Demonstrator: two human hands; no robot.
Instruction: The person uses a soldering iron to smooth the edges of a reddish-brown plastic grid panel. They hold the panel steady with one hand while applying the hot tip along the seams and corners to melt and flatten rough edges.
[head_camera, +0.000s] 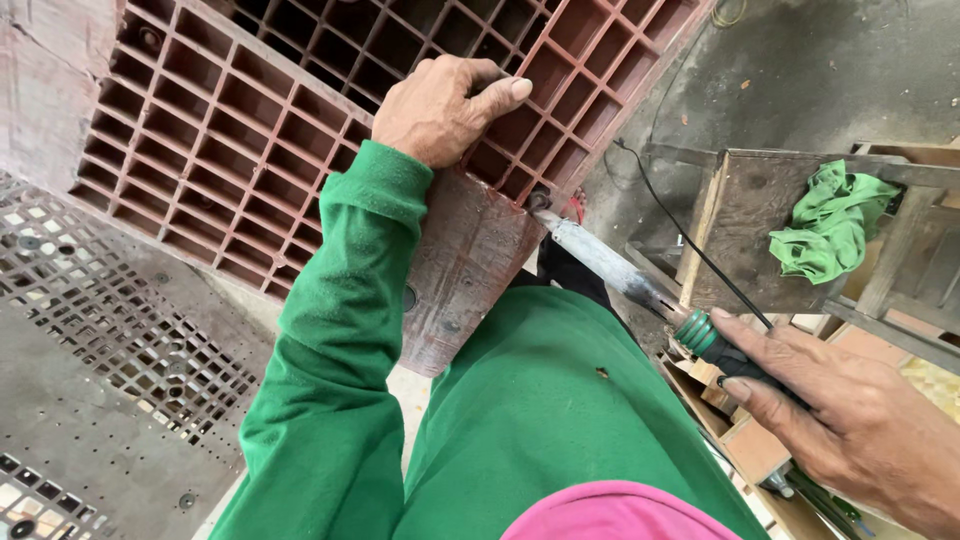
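Right hand (850, 420) is gripping a soldering iron (640, 285), left hand (445, 108) is clutching the red crate (250, 140); apparently hot, its tip is risking slipping.

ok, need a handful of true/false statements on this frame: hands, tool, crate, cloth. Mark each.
1. The left hand grips the edge of the red-brown plastic grid crate. True.
2. The right hand holds the metal-shafted heating tool with a green and black handle. True.
3. The tool's tip is well clear of the crate. False: it sits at the crate's lower corner.
4. The crumpled green cloth lies on the person's lap. False: it rests on the wooden frame to the right.
5. The person's sleeve is blue. False: green.
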